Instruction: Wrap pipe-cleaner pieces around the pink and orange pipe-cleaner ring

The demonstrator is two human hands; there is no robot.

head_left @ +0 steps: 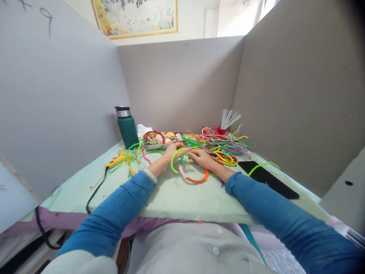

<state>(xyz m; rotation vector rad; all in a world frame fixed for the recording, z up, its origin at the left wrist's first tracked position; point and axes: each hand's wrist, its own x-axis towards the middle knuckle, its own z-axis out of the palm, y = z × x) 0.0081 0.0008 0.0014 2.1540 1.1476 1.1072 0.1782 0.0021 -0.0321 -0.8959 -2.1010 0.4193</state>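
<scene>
My left hand [174, 151] is closed in a pinch on a lime-green pipe cleaner [172, 163], whose free end curves down toward the table. Close beside it, my right hand [201, 157] has its fingers pinched together at the top of a ring wrapped in pipe cleaners [196, 181]. That ring shows orange, pink and green sections and hangs below both hands, just over the tabletop. The fingertips of the two hands nearly meet, and the exact spot where the lime-green strand touches the ring is hidden behind them.
Behind my hands lie a metal tray [155, 147] of shells and a heap of coloured pipe cleaners [211, 137]. To the left are a green bottle [127, 129] and a corded yellow glue gun [115, 160]. Clear glue sticks [228, 120] and a black phone [268, 179] are at right. Grey panels enclose the table.
</scene>
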